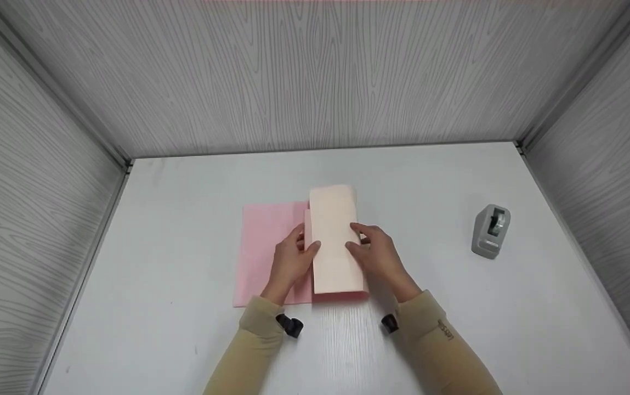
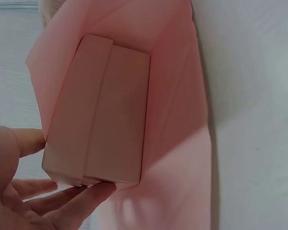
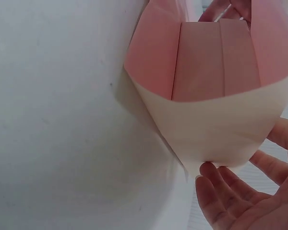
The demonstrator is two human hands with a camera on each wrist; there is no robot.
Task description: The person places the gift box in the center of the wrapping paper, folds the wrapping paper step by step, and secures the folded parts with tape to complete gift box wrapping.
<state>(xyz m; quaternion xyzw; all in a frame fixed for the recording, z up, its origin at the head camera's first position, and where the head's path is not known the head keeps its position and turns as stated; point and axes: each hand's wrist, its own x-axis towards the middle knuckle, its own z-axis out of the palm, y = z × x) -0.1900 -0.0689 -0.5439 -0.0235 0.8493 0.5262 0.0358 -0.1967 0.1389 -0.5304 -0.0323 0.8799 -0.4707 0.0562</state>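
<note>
A sheet of wrapping paper (image 1: 336, 241), cream outside and pink (image 1: 271, 236) inside, is folded over a small box (image 2: 117, 110). The pink part lies flat to the left. My left hand (image 1: 293, 260) grips the box at its left side, thumb on the top edge, fingers underneath, as the left wrist view (image 2: 19, 206) also shows. Opposite it, my right hand (image 1: 378, 252) holds the cream paper against the box's right side, thumb toward the top. In the right wrist view the right fingers (image 3: 235, 191) touch the paper from outside, and the box (image 3: 199, 62) shows within the open paper tube.
A grey tape dispenser (image 1: 490, 231) with a roll of clear tape stands on the right of the white table (image 1: 172, 230). Grey wood-grain panels (image 1: 304, 77) enclose the back and both sides.
</note>
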